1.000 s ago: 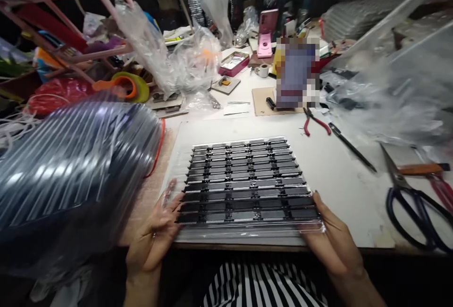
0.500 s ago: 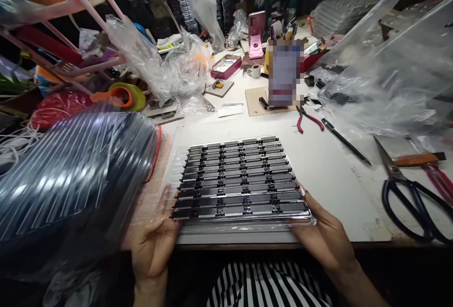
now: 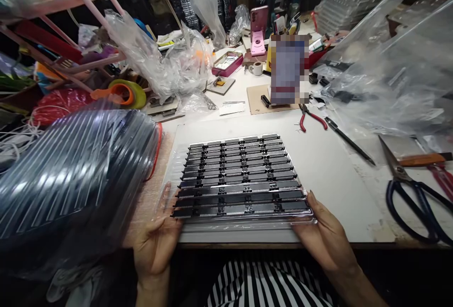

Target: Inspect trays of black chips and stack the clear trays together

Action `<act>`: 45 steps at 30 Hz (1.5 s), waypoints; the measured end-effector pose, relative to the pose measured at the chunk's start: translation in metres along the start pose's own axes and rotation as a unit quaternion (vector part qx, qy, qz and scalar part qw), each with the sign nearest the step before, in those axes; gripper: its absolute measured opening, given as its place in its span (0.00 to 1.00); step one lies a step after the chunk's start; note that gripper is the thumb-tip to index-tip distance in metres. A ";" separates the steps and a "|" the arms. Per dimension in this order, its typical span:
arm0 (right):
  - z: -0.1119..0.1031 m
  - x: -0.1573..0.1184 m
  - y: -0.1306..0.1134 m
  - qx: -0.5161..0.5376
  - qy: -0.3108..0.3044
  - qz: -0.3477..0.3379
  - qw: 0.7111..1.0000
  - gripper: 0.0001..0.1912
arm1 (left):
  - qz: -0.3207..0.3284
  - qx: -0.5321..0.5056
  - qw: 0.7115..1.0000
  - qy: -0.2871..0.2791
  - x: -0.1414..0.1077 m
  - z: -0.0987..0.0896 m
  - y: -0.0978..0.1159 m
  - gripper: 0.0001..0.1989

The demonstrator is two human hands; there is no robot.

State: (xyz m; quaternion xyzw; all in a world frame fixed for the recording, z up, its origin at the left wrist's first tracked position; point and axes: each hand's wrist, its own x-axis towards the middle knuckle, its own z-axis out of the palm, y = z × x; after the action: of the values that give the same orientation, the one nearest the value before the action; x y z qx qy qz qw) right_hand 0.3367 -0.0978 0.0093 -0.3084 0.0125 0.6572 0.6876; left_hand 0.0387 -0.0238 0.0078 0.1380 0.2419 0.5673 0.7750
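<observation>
While the left hand and right hand hold its near corners, a clear tray is over the white board.
Its thin, shiny plastic bears rows of black, comb-toothed parts.

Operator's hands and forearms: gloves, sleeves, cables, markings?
Left hand and right hand are ungloved; both are partly hidden, so I can't rule out rings. No sleeves, watch, cables or markings visible on the wrists or visible forearms. Below, a black-and-white striped garment; type unclear.
</observation>
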 end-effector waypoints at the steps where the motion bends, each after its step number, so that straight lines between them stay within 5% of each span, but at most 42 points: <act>1: 0.000 0.000 0.000 0.002 0.000 -0.001 1.000 0.14 | 0.001 0.001 1.000 0.004 0.000 0.000 0.000 0.36; 13: 0.006 -0.003 -0.004 -0.056 -0.007 -0.005 0.998 0.17 | 0.004 0.026 0.998 -0.050 -0.001 0.000 0.003 0.38; 23: -0.005 -0.008 -0.009 -0.060 0.001 -0.028 0.998 0.20 | -0.041 0.053 0.998 0.008 -0.005 -0.001 -0.002 0.28; 31: -0.006 -0.007 -0.010 -0.057 0.009 -0.026 0.998 0.20 | -0.047 0.105 0.992 0.049 -0.004 0.005 -0.001 0.29; 45: 0.000 -0.009 -0.008 -0.067 0.116 -0.031 0.991 0.14 | -0.029 0.157 0.985 0.068 -0.004 0.011 -0.004 0.25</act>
State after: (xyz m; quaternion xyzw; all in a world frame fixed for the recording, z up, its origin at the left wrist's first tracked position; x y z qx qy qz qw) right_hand 0.3430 -0.1058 0.0162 -0.4283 0.0385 0.5951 0.6790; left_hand 0.0462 -0.0285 0.0161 0.2118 0.3840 0.5075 0.7417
